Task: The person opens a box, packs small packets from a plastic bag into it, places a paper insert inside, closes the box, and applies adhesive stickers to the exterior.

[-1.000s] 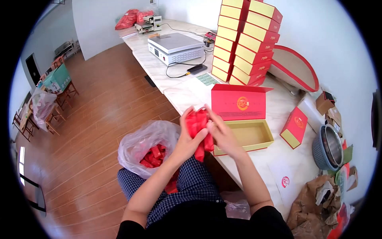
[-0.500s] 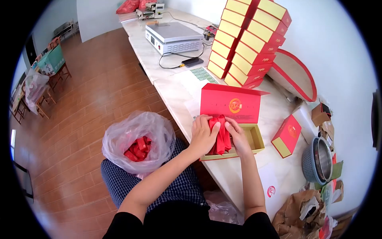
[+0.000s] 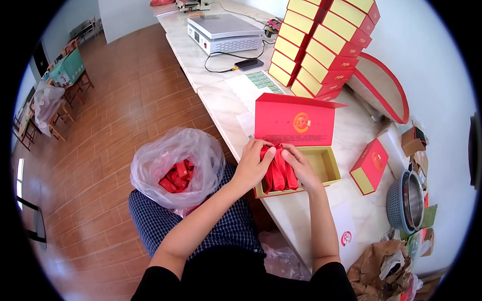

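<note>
Several red packets (image 3: 279, 173) stand side by side at the left end of an open gift box (image 3: 324, 165), whose red lid (image 3: 294, 119) is raised behind it. My left hand (image 3: 255, 163) is closed on the packets from the left, and my right hand (image 3: 300, 165) presses them from the right. Both thumbs lie on top of the packets. The right part of the box shows its bare gold inside. A clear plastic bag (image 3: 201, 155) on my lap holds more red packets (image 3: 176, 175).
Stacked red and gold boxes (image 3: 329, 50) rise at the back. A closed box (image 3: 370, 165) and nested baskets (image 3: 397, 203) are at right. A metal-topped device (image 3: 225, 32), a phone (image 3: 249, 64), and printed sheets (image 3: 261, 80) lie farther back. Brown paper (image 3: 376, 271) is at lower right.
Over the last second, both hands brought the red packets from above the table edge into the left end of the open box. They are still gripped there. The view has shifted.
</note>
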Demonstrator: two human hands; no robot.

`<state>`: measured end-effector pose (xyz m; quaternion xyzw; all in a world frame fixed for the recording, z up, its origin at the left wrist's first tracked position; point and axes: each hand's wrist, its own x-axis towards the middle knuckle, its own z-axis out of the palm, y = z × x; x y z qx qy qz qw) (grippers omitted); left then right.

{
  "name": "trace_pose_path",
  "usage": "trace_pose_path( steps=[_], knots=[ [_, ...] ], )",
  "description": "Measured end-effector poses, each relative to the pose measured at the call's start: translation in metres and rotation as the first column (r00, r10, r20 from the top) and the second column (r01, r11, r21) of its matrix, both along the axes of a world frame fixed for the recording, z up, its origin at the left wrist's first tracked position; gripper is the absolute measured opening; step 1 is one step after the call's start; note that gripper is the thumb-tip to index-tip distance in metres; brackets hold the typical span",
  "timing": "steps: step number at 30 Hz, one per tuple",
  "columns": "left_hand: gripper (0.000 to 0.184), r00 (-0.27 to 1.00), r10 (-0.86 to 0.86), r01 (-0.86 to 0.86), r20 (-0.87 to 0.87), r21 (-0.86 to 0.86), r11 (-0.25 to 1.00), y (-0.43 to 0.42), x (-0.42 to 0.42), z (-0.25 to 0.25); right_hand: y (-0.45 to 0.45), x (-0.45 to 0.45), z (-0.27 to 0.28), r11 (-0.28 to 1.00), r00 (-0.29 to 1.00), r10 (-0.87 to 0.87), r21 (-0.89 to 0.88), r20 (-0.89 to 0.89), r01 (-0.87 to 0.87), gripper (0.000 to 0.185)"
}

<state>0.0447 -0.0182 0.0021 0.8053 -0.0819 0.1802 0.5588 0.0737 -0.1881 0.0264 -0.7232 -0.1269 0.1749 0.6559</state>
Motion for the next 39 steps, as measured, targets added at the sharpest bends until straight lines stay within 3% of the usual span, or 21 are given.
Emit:
trace_pose_path(
  steps=[7, 9, 13, 15, 19, 21, 22, 26, 30, 39],
  knots=[
    [0.028, 0.994, 0.075, -0.079, 0.076, 0.060, 0.995, -0.004, 0.001, 0.000, 0.002, 0.003, -0.014, 0.992, 0.978, 0.033, -0.125, 0.208, -0.007, 0.040],
    [0.027, 0.989, 0.094, -0.103, 0.117, 0.080, 0.991, -0.004, 0.004, 0.000, 0.010, -0.001, -0.019, 0.959, 0.913, -0.037, -0.244, 0.405, 0.147, 0.035],
    [0.028, 0.987, 0.133, -0.145, 0.093, 0.128, 0.981, -0.005, 0.007, 0.002, 0.019, -0.007, -0.015, 0.868, 0.923, -0.068, -0.433, 0.378, 0.242, 0.029],
    [0.030, 0.983, 0.153, -0.176, 0.097, 0.302, 0.937, -0.006, 0.006, 0.007, 0.021, -0.006, -0.020, 0.798, 0.850, 0.049, -0.532, 0.525, 0.283, 0.026],
    [0.045, 0.985, 0.152, -0.171, 0.083, 0.350, 0.921, -0.005, 0.008, 0.003, 0.018, -0.005, -0.019, 0.803, 0.868, 0.037, -0.532, 0.496, 0.269, 0.027],
    [0.066, 0.977, 0.193, -0.203, 0.089, 0.114, 0.973, -0.007, -0.003, -0.006, 0.016, -0.004, -0.022, 0.793, 0.890, -0.027, -0.532, 0.455, 0.296, 0.031],
    [0.086, 0.997, 0.075, -0.073, -0.023, 0.052, 0.996, -0.006, -0.015, -0.008, 0.015, -0.002, -0.026, 0.776, 0.906, -0.071, -0.547, 0.418, 0.313, 0.035],
    [0.088, 0.990, -0.020, 0.017, -0.142, -0.022, 1.000, -0.008, -0.042, -0.029, 0.015, -0.003, -0.022, 0.745, 0.903, -0.106, -0.568, 0.417, 0.350, 0.037],
    [0.070, 0.985, -0.103, 0.089, -0.138, -0.105, 0.991, -0.014, -0.040, -0.030, 0.017, -0.005, -0.020, 0.744, 0.910, -0.104, -0.576, 0.401, 0.339, 0.038],
    [0.076, 0.994, -0.082, 0.062, -0.066, -0.264, 0.962, -0.035, -0.040, -0.037, 0.033, -0.015, -0.009, 0.716, 0.943, -0.039, -0.649, 0.330, 0.256, 0.042]
  ],
)
